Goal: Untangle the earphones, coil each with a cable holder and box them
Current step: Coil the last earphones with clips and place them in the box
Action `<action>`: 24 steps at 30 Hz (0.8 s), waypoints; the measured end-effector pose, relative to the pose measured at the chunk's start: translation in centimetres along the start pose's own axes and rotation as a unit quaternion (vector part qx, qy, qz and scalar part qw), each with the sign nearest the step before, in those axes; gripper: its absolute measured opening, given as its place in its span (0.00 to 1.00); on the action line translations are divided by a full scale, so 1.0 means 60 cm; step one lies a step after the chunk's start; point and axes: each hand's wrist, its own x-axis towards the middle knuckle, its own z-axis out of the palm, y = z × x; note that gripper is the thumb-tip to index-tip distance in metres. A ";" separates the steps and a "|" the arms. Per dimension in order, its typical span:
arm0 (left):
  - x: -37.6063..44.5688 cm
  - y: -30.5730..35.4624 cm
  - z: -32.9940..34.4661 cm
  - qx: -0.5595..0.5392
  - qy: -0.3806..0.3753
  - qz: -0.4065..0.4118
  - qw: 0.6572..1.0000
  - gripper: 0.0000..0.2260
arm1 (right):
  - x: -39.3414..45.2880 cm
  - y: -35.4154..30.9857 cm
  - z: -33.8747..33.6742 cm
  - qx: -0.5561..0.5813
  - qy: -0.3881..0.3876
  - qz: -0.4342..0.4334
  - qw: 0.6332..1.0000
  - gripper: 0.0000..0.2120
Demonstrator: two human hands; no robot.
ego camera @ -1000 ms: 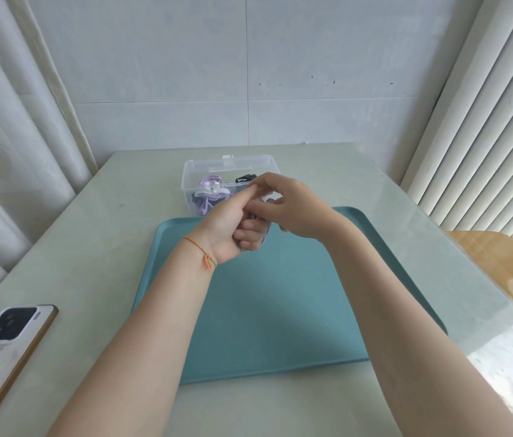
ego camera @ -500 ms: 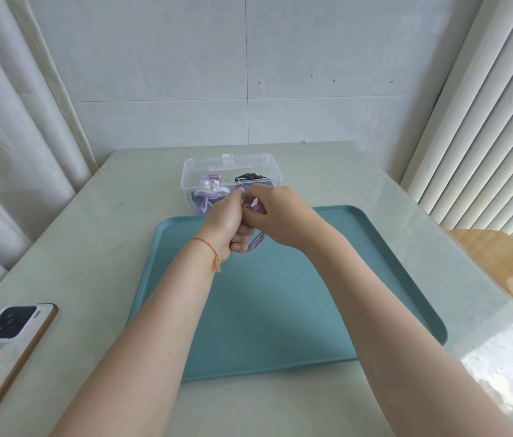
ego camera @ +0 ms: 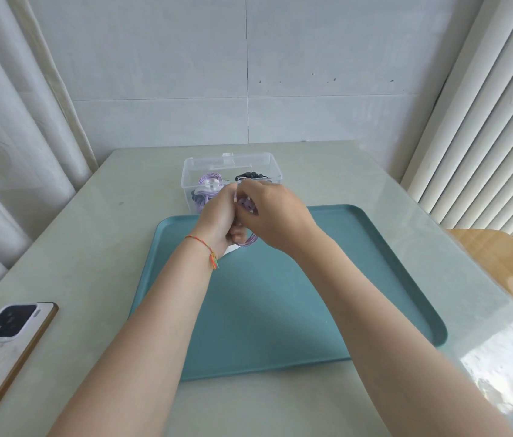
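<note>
Both hands (ego camera: 248,216) dropped slightly w/ fingers grasping purple coil (ego camera: 250,241); box (ego camera: 233,162) holds purple+black earphones

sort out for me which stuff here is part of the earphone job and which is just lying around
Part of the job:
- purple earphone coil, gripped by the left hand and the right hand
- clear box with coiled purple and black earphones already in it
- teal tray under the hands

Just lying about:
- phone, face down at the table's left edge
- wooden chair to the right
</note>
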 end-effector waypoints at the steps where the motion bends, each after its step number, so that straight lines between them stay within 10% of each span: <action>1: 0.000 -0.001 0.000 -0.002 -0.013 0.001 1.000 0.23 | -0.001 0.001 0.001 0.023 -0.003 0.014 1.000 0.06; 11: 0.001 -0.001 -0.003 -0.095 -0.176 -0.038 0.979 0.22 | 0.006 0.026 -0.018 0.131 -0.041 0.099 0.986 0.14; 19: 0.007 0.002 -0.012 0.054 -0.043 0.044 0.997 0.09 | 0.011 0.047 -0.030 0.145 0.010 0.142 0.979 0.11; 21: 0.021 0.002 -0.032 0.299 0.063 0.107 0.946 0.07 | 0.013 0.053 -0.031 0.156 0.020 0.152 0.976 0.12; 24: 0.025 -0.006 -0.054 0.610 0.062 0.094 0.784 0.16 | 0.013 0.059 -0.028 0.160 0.020 0.164 0.973 0.12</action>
